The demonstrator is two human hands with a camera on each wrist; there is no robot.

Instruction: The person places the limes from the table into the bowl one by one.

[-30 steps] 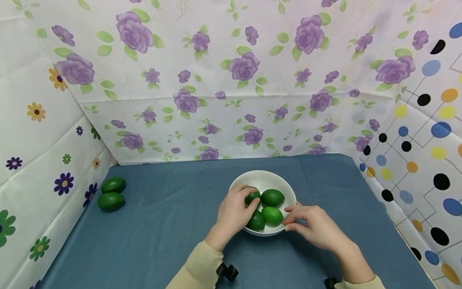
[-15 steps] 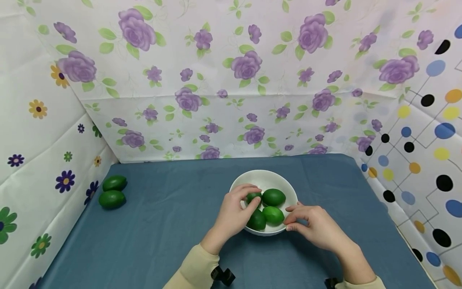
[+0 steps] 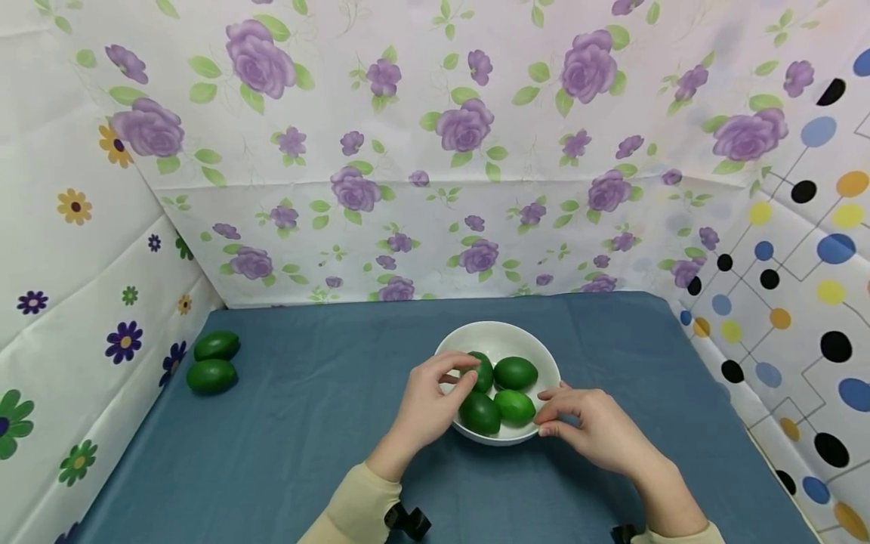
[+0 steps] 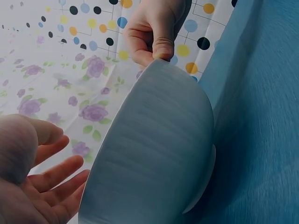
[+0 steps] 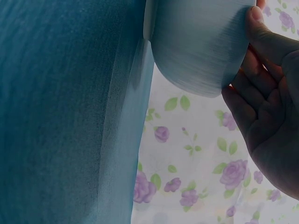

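Observation:
A white bowl stands on the blue cloth and holds several green limes, among them a dark one and a brighter one. My left hand hovers at the bowl's left rim, its fingertips beside the upper-left lime. In the left wrist view, the left hand has loose, spread fingers holding nothing. My right hand pinches the bowl's right rim between thumb and fingers. The right wrist view shows this hand against the bowl's outer wall.
Two more dark green limes lie close together at the far left of the blue tablecloth. A flowered curtain rises behind the table, with a dotted one on the right.
My left hand has let go of the upper-left lime and drawn back leftwards, leaving the fruit in the bowl. The right hand keeps its place on the rim.

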